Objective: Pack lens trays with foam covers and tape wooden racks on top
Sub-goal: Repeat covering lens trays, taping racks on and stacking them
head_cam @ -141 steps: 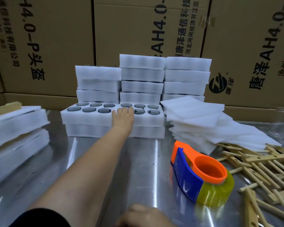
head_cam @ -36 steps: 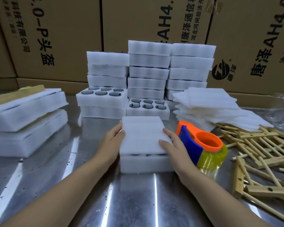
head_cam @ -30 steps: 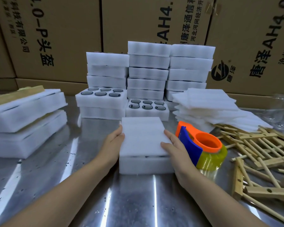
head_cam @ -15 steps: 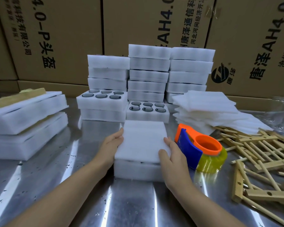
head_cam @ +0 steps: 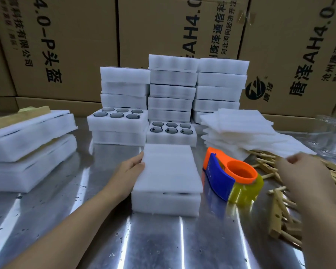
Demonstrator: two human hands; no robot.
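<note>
Head view. A white rectangular foam lens tray (head_cam: 164, 203) is seen on the reflective metal table (head_cam: 163, 247), directly in front of the person. It is capped by a flat white foam cover sheet (head_cam: 170, 167), which sits roughly square on the tray.

The left hand (head_cam: 131, 170) is laid against the left edge of the cover, with the fingers extended and nothing gripped.

The right hand (head_cam: 306, 176) is held out to the right, above the heap of light wooden racks (head_cam: 279, 212). It is motion-blurred, so it cannot be told whether anything is held.

An orange and blue tape dispenser with a yellowish roll (head_cam: 232, 178) is placed just right of the covered tray, apart from both hands.

Behind the tray, two open foam trays with dark round lenses (head_cam: 172, 130) are noted in front of tall stacks of white foam trays (head_cam: 173, 88). A loose pile of white foam sheets (head_cam: 239, 127) is recorded at the right rear. Foam bundles topped with wood (head_cam: 27, 136) are noted at the left. Printed brown cardboard cartons (head_cam: 70, 45) are stacked along the back.
</note>
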